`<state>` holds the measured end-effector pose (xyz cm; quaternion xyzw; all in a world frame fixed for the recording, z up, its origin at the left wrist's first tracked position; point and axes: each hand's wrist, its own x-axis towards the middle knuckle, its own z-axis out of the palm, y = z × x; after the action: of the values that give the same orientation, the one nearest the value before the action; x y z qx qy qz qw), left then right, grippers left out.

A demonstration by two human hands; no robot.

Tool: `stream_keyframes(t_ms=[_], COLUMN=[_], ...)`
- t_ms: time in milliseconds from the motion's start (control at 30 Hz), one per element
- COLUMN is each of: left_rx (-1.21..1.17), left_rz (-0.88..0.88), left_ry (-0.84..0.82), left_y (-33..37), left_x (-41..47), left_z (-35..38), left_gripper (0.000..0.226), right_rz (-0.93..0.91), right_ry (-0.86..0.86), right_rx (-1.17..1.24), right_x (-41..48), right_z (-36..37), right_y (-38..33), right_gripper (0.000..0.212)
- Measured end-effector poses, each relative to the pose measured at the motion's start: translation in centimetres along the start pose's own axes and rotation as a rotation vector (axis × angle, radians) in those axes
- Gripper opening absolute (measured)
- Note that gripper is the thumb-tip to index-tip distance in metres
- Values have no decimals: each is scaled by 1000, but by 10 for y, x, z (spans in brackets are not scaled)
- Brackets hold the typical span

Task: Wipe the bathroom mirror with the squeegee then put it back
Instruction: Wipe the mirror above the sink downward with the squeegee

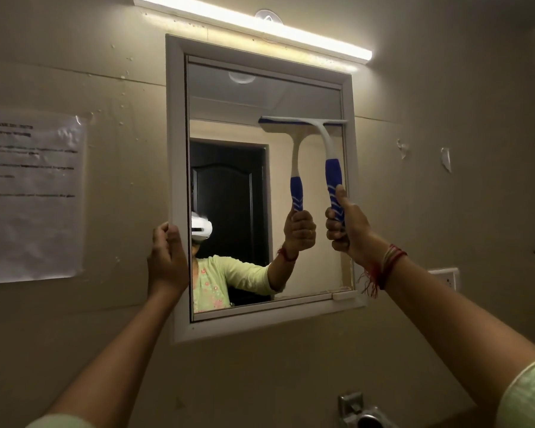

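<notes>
Blue-white squeegee [328, 140] blade against white-framed mirror [229, 125].

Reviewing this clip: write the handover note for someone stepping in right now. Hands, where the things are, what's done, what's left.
Right hand: closed around the blue grip of the squeegee, blade up and pressed to the glass in the upper right part of the mirror.
Left hand: holding the mirror's white frame at its left edge, apparently steadying it.
Done: squeegee picked up and set against the glass; how much has already been wiped cannot be told.
Left: pull the blade down, cover the rest of the glass, then return the squeegee. Its storage spot is not evident in this view.
</notes>
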<state>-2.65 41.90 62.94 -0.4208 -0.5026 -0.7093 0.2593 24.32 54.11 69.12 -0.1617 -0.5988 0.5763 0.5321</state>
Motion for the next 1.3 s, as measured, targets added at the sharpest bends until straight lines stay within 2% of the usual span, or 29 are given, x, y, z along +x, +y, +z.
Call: stream_keyframes(t_ms=[967,1300], left_rx=[36,58], left_rz=[-11,-12], left_ry=[8,2], left_y=[-3,-5], left_x=[1,2], left_z=[1,1], left_gripper=[40,40], right_rz=[105,147], right_ry=[-32,8], right_rx=[-41,-82], right_x=[-74,-102], right_z=[-38,-43], right_y=[114,148], right_gripper=[54,53])
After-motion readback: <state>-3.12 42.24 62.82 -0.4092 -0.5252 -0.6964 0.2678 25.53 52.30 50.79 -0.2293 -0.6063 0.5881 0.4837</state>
